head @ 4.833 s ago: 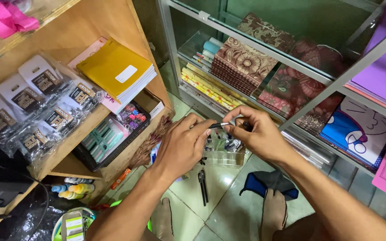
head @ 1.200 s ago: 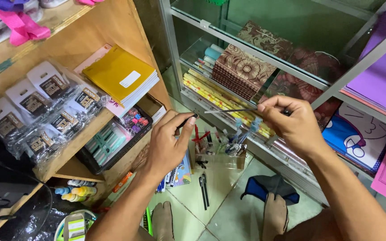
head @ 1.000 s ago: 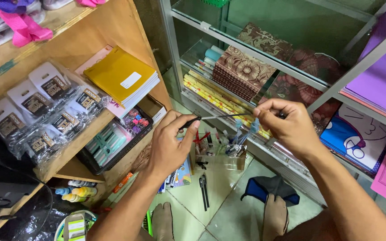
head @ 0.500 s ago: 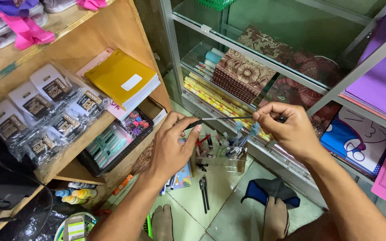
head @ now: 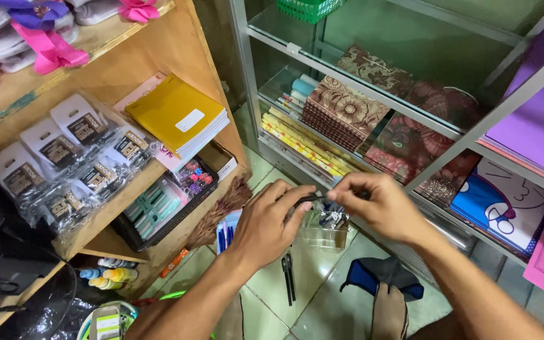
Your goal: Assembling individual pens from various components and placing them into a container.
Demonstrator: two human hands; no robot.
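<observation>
My left hand and my right hand meet above the floor, fingertips pinching the two ends of a short thin black pen-like item. Directly below them a clear plastic box holding several pens stands on the tiled floor. Two dark pens lie loose on the tiles beside it. A pack of blue pens lies just left of my left hand.
A wooden shelf on the left holds yellow notebooks, bagged items and a black tray. A metal-framed glass cabinet on the right holds rolled paper, patterned boxes and purple sheets. A blue and black cloth lies on the floor.
My hands have come together and dropped lower; the long thin black piece stretched between them half a second ago is now short, pinched close between both hands.
</observation>
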